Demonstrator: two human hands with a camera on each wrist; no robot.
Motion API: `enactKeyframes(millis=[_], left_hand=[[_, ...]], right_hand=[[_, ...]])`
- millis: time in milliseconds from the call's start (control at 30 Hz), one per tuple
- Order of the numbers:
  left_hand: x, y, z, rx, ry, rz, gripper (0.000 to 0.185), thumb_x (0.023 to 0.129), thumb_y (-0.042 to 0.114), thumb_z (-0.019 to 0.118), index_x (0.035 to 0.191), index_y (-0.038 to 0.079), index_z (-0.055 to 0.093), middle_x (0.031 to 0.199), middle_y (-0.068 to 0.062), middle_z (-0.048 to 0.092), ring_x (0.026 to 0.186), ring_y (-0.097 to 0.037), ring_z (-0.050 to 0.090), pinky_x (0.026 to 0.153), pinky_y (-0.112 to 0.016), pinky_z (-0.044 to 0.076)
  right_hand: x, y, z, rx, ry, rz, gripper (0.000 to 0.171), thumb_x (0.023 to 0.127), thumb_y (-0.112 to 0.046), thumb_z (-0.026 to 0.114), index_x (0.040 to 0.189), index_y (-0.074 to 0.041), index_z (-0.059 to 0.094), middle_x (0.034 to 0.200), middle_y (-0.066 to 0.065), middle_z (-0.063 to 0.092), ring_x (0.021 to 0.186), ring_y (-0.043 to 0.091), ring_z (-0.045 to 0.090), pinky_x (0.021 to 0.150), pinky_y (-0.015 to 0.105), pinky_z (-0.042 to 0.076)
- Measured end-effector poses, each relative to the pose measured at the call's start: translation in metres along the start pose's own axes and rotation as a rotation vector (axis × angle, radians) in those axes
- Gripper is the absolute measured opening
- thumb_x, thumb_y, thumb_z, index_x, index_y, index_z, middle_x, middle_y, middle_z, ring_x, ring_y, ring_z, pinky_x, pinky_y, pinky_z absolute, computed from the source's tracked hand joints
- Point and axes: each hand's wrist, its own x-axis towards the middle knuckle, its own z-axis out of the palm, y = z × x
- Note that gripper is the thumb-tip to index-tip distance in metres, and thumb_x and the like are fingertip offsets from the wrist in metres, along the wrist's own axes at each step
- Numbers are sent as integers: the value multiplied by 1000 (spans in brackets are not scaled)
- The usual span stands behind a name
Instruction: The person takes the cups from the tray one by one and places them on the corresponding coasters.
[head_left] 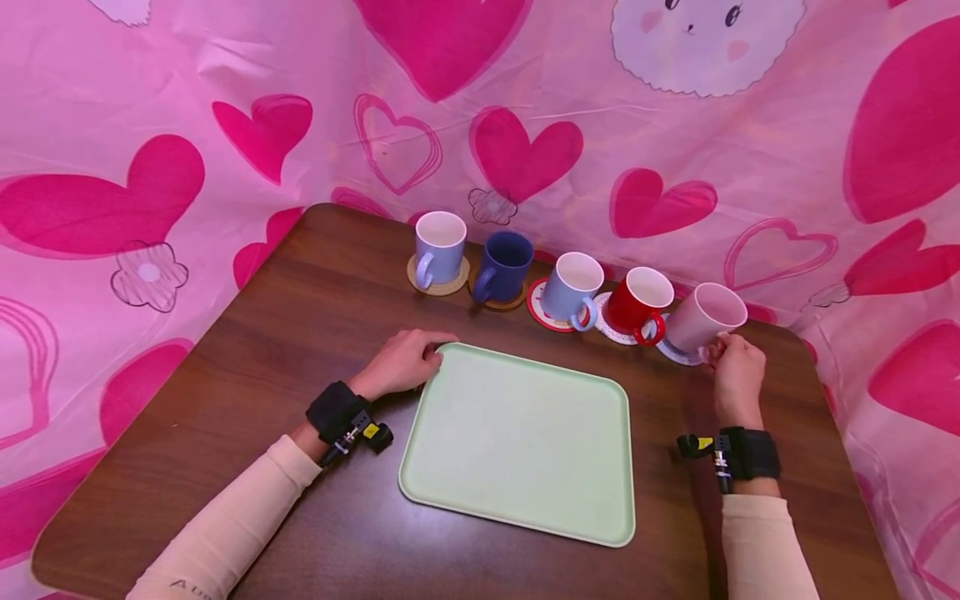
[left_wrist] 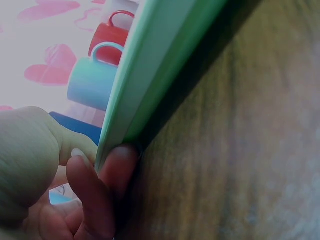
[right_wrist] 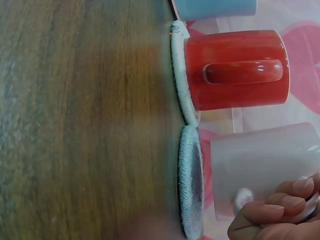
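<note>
Head view: high, looking forward and down over the whole tabletop (head_left: pixel 300 333). Left wrist view: at tabletop level, tight against the tray (left_wrist: pixel 150 75) edge. Right wrist view: close on the red mug (right_wrist: pixel 235 70), rolled sideways. All three share the red mug.

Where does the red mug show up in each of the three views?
Head: the red mug stands fourth from the left in the row of five, right of centre, behind the green tray.
Left wrist: top left, turned sideways, beyond the tray's edge.
Right wrist: upper right, sideways, handle facing the camera, on a white coaster.
Shared landmark: the light blue mug right beside it appears in all three views.
</note>
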Motion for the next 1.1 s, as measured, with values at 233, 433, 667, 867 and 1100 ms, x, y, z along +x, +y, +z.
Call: enactKeyframes(millis=[233,433,667,867,1100], left_hand=[[0,1,-1,8,7,2,39,93,10,58,131,18,64,74,-5,52,63,-22,52,56,-31,39],[1,0,0,18,15,5,40,92,8,58,131,18,64,73,-5,52,62,-22,52,55,-31,39],[1,0,0,13,13,-1,40,92,9,58,131,19,64,75,-5,53,63,-22,52,56,-31,39],[1,0,0,19,21,12,40,92,8,57,129,19,65,74,-4,53,62,-21,51,55,-30,38],[2,0,1,74,56,56,40,89,7,58,126,18,67,68,-1,48,58,-17,46,53,-30,32]], right_hand=[[5,5,5,-24,43,-35,40,102,-17,40,69,-1,57,64,3,45,60,19,41,52,24,41],[6,6,0,-76,12,14,38,104,-23,40,81,1,60,73,4,47,70,19,43,62,25,43],[6,8,0,-28,-13,30,37,104,-21,40,82,1,59,71,4,49,68,19,46,60,24,45],[6,9,-1,0,-39,51,35,104,-24,40,87,0,59,74,5,50,69,18,48,61,23,47],[7,13,-2,9,-36,46,36,104,-26,43,87,1,59,72,5,50,66,18,49,58,22,46]])
